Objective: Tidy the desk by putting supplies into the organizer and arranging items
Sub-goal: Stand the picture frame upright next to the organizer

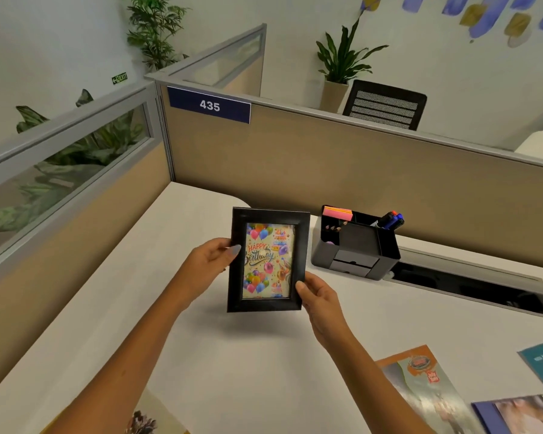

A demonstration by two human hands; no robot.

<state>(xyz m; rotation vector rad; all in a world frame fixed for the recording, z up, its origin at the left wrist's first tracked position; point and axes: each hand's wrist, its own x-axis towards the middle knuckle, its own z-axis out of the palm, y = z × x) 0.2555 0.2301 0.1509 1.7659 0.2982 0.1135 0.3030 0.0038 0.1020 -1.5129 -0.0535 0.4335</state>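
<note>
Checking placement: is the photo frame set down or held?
Held: photo frame upright above the desk, left hand and right hand on its sides.

— What does the person wear on the arms?

— Nothing that shows: both forearms are bare from the lower edge of the view up to the wrists, with no sleeve, watch or band in sight.

— And the hands?

— The left hand (212, 256) and the right hand (318, 300) are bare too (no gloves, no rings that I can make out). The left thumb carries a long, pale nail. The fingers (304, 288) of the right hand end in a shorter, plain nail.
</note>
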